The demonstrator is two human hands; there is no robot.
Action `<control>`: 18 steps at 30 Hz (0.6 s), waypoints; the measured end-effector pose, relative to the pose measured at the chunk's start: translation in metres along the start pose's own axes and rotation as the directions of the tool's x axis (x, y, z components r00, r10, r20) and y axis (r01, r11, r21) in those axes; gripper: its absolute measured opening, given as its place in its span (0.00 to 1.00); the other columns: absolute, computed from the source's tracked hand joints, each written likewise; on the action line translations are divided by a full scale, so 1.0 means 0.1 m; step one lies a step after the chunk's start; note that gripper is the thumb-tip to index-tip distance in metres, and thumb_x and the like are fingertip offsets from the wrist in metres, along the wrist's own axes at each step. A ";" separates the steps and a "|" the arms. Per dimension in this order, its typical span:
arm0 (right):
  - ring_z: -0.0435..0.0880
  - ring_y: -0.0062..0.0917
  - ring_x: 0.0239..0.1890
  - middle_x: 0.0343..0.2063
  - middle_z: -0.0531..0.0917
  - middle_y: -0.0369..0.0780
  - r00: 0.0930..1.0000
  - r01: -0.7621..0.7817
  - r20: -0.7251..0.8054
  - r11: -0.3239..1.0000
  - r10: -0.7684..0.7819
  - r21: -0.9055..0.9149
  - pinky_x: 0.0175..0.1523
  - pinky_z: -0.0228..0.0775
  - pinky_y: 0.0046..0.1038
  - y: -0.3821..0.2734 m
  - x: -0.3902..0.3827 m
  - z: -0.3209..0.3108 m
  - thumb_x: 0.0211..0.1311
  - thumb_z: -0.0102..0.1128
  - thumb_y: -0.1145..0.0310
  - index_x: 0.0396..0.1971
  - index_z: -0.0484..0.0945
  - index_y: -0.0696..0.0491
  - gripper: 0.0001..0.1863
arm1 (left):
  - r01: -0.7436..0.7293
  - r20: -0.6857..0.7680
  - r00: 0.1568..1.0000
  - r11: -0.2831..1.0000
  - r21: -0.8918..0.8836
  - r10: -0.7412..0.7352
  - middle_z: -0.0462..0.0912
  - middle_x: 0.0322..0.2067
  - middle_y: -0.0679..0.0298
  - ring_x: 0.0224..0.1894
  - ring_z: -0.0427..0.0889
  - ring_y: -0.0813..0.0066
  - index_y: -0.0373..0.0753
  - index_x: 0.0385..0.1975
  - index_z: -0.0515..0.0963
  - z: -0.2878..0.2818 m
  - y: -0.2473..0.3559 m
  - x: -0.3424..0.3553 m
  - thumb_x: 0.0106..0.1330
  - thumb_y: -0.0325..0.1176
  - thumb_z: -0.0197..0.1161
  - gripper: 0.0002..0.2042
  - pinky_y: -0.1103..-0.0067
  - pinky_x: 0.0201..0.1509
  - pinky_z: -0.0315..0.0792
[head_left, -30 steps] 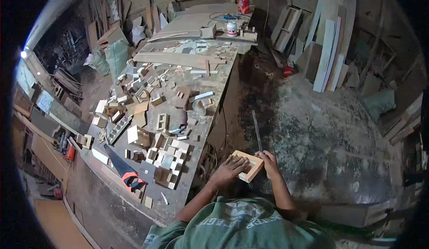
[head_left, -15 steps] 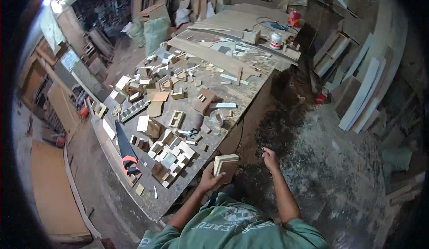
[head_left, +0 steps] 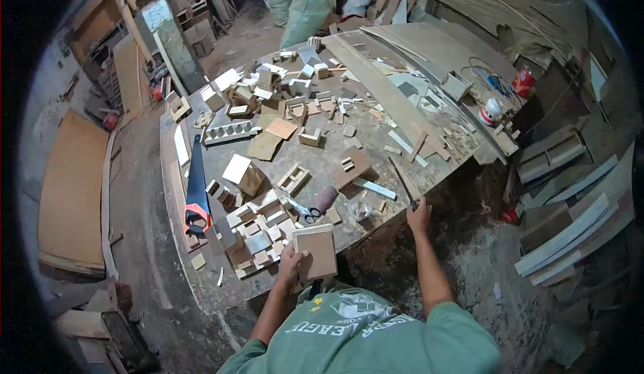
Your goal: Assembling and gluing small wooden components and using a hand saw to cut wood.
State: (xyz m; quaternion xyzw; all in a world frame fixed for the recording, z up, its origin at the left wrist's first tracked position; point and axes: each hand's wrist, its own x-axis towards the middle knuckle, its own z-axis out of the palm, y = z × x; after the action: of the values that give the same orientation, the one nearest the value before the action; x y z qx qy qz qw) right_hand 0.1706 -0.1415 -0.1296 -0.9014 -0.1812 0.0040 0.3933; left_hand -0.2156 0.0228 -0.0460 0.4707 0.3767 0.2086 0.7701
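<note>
My left hand [head_left: 289, 264] is closed on the edge of a stack of small wooden boards [head_left: 317, 253], held just off the table's near edge with a flat brown face up. In my right hand [head_left: 418, 218] is a long, thin, dark tool [head_left: 402, 179] with a dark handle, perhaps a file. Its tip points away over the table's right edge. Beside the boards sits a wooden tray of small blocks [head_left: 258, 236]. Scissors [head_left: 310, 214] and a dark purple roll [head_left: 326, 199] lie just beyond, with a clear plastic cup [head_left: 360, 210] to their right.
The worktable [head_left: 365, 132] is strewn with wood offcuts and small boxes. A hand saw [head_left: 196, 186] with a red and black handle lies at its left side. A white bottle [head_left: 490, 111] and a red can [head_left: 523, 81] stand far right. Planks [head_left: 570, 240] lean at right.
Both hands have come up toward the table, and the board stack has turned its broad face up. The view has shifted. The dark tool, hard to make out before, now shows plainly in my right hand.
</note>
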 end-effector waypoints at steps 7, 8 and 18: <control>0.72 0.44 0.49 0.40 0.78 0.46 0.961 0.258 0.150 0.947 -0.232 -0.189 0.58 0.61 0.41 -0.07 0.89 0.52 0.52 0.60 0.73 0.43 0.73 0.52 0.16 | 0.006 0.006 1.000 0.994 -0.110 -0.005 0.77 0.34 0.69 0.34 0.75 0.80 0.35 0.47 0.72 0.05 -0.06 0.49 0.58 0.31 0.61 0.17 0.81 0.39 0.70; 0.70 0.44 0.53 0.43 0.77 0.46 0.962 0.185 0.239 0.956 -0.130 -0.228 0.60 0.60 0.43 -0.14 0.95 0.55 0.53 0.59 0.72 0.45 0.74 0.53 0.17 | -0.016 -0.072 0.997 0.991 -0.132 0.006 0.78 0.34 0.68 0.34 0.75 0.80 0.35 0.47 0.72 0.14 -0.03 0.47 0.58 0.30 0.60 0.16 0.81 0.40 0.70; 0.71 0.42 0.56 0.52 0.75 0.45 0.454 0.793 0.322 0.541 -0.831 0.280 0.63 0.60 0.41 -1.50 1.10 0.97 0.50 0.60 0.72 0.52 0.74 0.52 0.24 | -0.053 -0.271 0.963 0.976 -0.211 -0.006 0.76 0.32 0.67 0.30 0.73 0.80 0.35 0.45 0.71 0.26 -0.26 0.43 0.59 0.29 0.60 0.15 0.82 0.35 0.70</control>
State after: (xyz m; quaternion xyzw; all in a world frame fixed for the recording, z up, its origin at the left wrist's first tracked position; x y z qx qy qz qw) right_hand 0.2107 0.0574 -0.0753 -0.6626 -0.6680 0.0168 0.3384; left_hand -0.1696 0.0244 -0.0786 0.3557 0.4475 0.3197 0.7557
